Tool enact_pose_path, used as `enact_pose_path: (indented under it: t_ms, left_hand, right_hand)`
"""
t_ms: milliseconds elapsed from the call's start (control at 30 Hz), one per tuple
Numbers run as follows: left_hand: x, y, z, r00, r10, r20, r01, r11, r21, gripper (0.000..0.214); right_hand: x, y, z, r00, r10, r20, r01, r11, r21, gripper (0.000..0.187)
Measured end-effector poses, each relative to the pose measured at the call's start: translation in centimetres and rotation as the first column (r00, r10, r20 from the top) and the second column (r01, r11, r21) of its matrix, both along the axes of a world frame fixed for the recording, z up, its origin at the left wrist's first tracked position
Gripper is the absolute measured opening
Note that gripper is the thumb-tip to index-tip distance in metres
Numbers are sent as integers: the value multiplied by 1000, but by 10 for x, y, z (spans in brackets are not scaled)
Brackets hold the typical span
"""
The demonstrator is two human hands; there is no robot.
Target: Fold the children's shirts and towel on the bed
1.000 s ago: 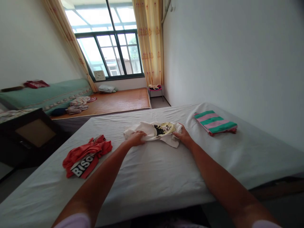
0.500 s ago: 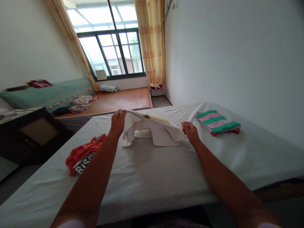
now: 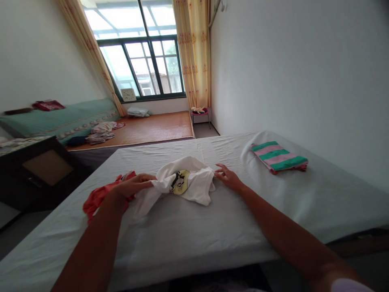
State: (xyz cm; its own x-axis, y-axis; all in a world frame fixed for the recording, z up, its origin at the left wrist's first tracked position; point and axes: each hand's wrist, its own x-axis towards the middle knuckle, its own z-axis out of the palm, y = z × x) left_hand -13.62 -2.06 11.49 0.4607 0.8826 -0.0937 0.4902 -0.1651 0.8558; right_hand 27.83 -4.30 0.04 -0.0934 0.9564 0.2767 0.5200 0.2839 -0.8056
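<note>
A crumpled white T-shirt (image 3: 182,184) with a yellow and black print lies on the white bed sheet (image 3: 197,235) in front of me. My left hand (image 3: 133,184) is closed on the shirt's left edge, low over the sheet. My right hand (image 3: 227,178) pinches the shirt's right edge with its other fingers loosely spread. A red garment (image 3: 97,196) with white lettering lies bunched just left of my left hand, partly hidden by my forearm.
A folded green and pink striped cloth (image 3: 278,157) rests on the bed at the right, near the wall. A dark cabinet (image 3: 39,170) stands left of the bed. Beyond are a wooden platform (image 3: 146,129) with clothes and a window.
The shirt was lifted off the bed half a second ago and now lies back down, shifted left and turned print up. My left hand dropped and moved left; my right hand lowered.
</note>
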Motion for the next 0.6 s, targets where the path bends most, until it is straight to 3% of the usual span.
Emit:
enact_pose_path:
  t_ms: [67, 133, 200, 300, 367, 400, 467, 533, 600]
  left_hand:
    - [1, -3, 1, 979, -184, -92, 181, 983, -45, 33]
    - [3, -3, 3, 952, -283, -121, 276, 959, -70, 36]
    - [5, -5, 6, 937, -317, -145, 311, 948, -62, 38]
    - [5, -14, 11, 895, -401, -196, 389, 916, -94, 39]
    - [6, -24, 15, 835, -510, -205, 482, 859, -176, 39]
    - [7, -27, 16, 799, -570, -192, 528, 817, -229, 40]
    - [8, -29, 16, 762, -629, -152, 572, 765, -295, 44]
    - [10, -19, 11, 820, -553, -144, 514, 824, -238, 45]
    - [13, 3, -1, 927, -332, -178, 327, 943, -53, 47]
  right_hand:
    - [-15, -2, 1, 990, 134, 35, -135, 991, 27, 56]
    - [-23, -2, 6, 976, 203, 77, -207, 977, 43, 40]
    - [-20, -1, 18, 987, 152, 47, -156, 984, 92, 24]
    - [11, -4, 46, 980, -24, -200, 58, 984, 168, 19]
    - [44, -10, 64, 947, -57, -317, 91, 991, 94, 16]
    - [61, -14, 71, 953, 1, -303, 1, 1000, 7, 13]
    - [92, -20, 77, 967, 162, -195, -204, 954, -220, 16]
    - [111, -20, 74, 982, 172, -84, -190, 924, -332, 23]
    - [116, -13, 64, 999, 37, 26, -29, 961, -276, 30]
